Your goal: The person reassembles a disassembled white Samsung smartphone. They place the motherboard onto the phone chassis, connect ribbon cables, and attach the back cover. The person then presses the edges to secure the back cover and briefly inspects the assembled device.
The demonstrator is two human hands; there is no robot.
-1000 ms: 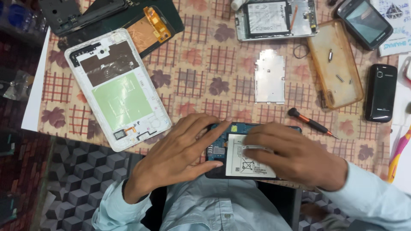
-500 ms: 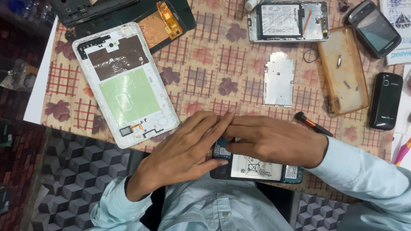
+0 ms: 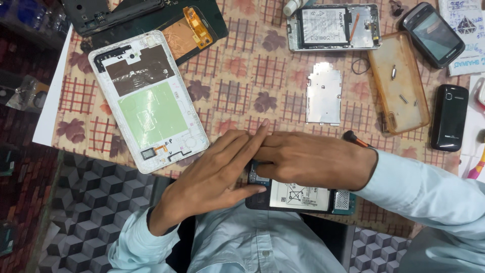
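So your left hand (image 3: 214,172) lies flat, fingers spread, pinning the opened phone (image 3: 298,197) at the table's near edge; its long axis runs left-right; your right hand (image 3: 313,162) presses flat on top, equally close, grasping nothing.

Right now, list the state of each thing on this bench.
Opened phone: back off, battery exposed, under both hands.
Left hand: flat, fingers on the phone.
Right hand: pressing on the phone.
White tablet: back removed, face down.
Second phone: opened, battery showing.
Black phone: closed, intact.
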